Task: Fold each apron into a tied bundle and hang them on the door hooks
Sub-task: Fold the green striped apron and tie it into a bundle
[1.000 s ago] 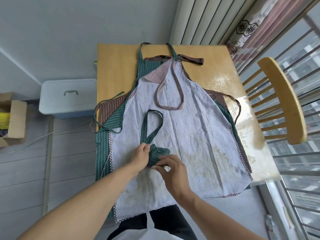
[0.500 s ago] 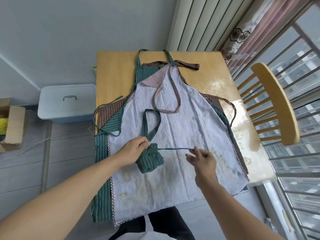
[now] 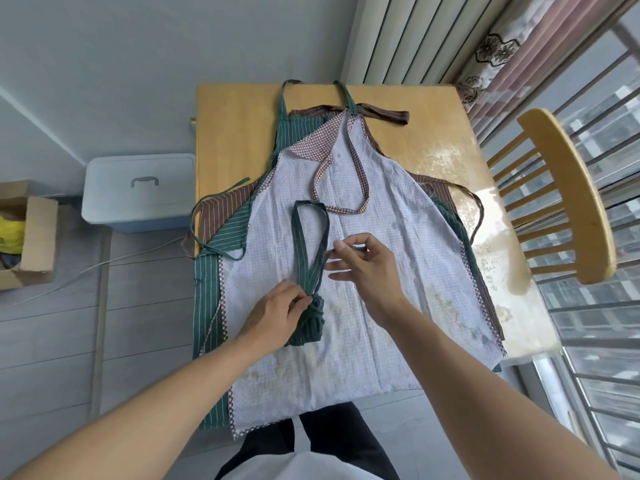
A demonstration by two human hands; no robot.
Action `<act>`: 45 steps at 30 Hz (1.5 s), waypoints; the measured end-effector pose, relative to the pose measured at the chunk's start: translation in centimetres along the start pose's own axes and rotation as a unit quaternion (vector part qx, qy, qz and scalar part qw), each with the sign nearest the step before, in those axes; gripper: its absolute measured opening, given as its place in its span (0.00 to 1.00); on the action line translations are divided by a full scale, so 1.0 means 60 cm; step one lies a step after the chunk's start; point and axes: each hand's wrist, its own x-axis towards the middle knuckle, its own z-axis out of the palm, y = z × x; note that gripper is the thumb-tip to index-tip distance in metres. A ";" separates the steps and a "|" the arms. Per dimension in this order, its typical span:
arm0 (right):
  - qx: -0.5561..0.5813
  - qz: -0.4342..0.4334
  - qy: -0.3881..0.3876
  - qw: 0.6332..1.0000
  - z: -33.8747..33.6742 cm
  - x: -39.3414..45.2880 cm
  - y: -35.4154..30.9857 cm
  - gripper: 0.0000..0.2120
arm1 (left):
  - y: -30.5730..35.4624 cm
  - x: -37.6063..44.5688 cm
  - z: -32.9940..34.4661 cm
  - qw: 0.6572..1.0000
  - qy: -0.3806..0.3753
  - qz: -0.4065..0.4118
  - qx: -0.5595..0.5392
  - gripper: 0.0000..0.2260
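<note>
Far left, a cardboard box (image 3: 33, 237) held something yellow; the lidded storage bin (image 3: 138, 192) sat shut. On the wooden table (image 3: 239, 140), the left hand (image 3: 277, 315) gripped the green apron bundle (image 3: 308, 323) atop the checked apron (image 3: 381, 289), while the right hand (image 3: 367, 263) pinched its tie strap (image 3: 332, 251) (swung up and leftward since half a second ago).

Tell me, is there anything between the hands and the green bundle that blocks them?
Nothing visible does. The left hand already grips the green bundle, and the right hand pinches its tie strap. The door hooks are not in view.
</note>
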 end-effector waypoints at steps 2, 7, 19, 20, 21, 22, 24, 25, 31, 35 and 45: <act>0.028 0.010 -0.010 1.000 0.012 -0.005 -0.006 0.08 | 0.004 -0.003 0.001 0.997 -0.037 -0.055 -0.029 0.10; 0.133 0.120 -0.008 0.984 0.019 -0.020 0.011 0.07 | -0.001 0.002 -0.002 0.985 -0.045 -0.115 -0.118 0.09; -0.186 0.175 0.004 0.967 0.008 -0.039 0.130 0.07 | -0.009 0.001 0.003 0.994 -0.055 -0.086 -0.033 0.08; -0.244 0.143 0.002 0.959 0.011 -0.034 0.136 0.08 | -0.007 0.000 0.001 0.994 -0.062 -0.085 -0.020 0.09; -0.298 0.108 -0.005 0.949 0.013 -0.030 0.140 0.08 | -0.006 -0.001 0.000 0.994 -0.066 -0.084 -0.013 0.09; -0.339 0.074 -0.016 0.938 0.016 -0.028 0.145 0.08 | -0.005 -0.002 -0.002 0.995 -0.068 -0.078 -0.014 0.09; -0.400 0.014 -0.045 0.916 0.021 -0.024 0.153 0.07 | -0.006 -0.003 -0.005 0.995 -0.074 -0.067 -0.027 0.11; -0.443 -0.018 -0.054 0.895 0.021 -0.021 0.157 0.06 | -0.007 -0.003 -0.006 0.994 -0.080 -0.062 -0.030 0.12; -0.675 -0.212 -0.144 0.692 0.006 0.020 0.182 0.19 | -0.009 -0.005 -0.008 0.995 -0.080 -0.047 -0.043 0.15; -0.687 -0.242 -0.107 0.677 0.010 0.018 0.157 0.07 | -0.012 -0.004 -0.006 0.995 -0.089 -0.035 -0.029 0.13; -0.596 -0.078 -0.076 0.795 0.007 0.005 0.150 0.11 | -0.005 -0.003 -0.002 0.996 -0.083 -0.025 -0.004 0.11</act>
